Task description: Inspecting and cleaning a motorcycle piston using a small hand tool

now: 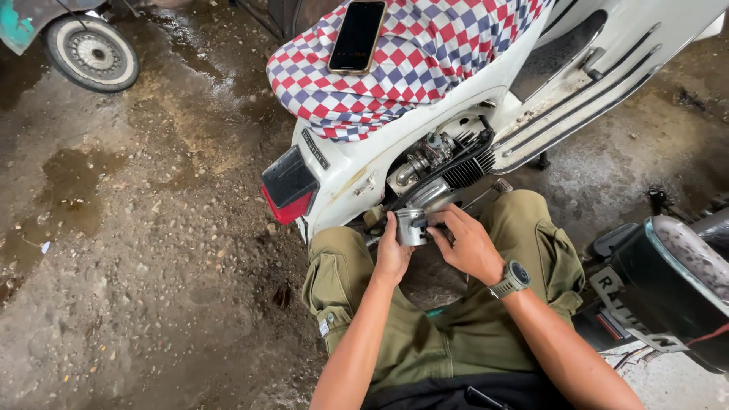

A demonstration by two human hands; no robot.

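I crouch beside the white scooter, its engine bared under the checked seat, a phone lying on top. The piston sits just below the engine, between my knees. My left hand is closed around its left wall, thumb up the side; my right hand lies against its right side, fingertips on the rim, not wrapped round it. I judge it rigid metal, light for its bulk but dense enough to want a firm grip, and probably oily, so slippery. The skirt is the safest hold; the ringed crown edge looks easier to nick.
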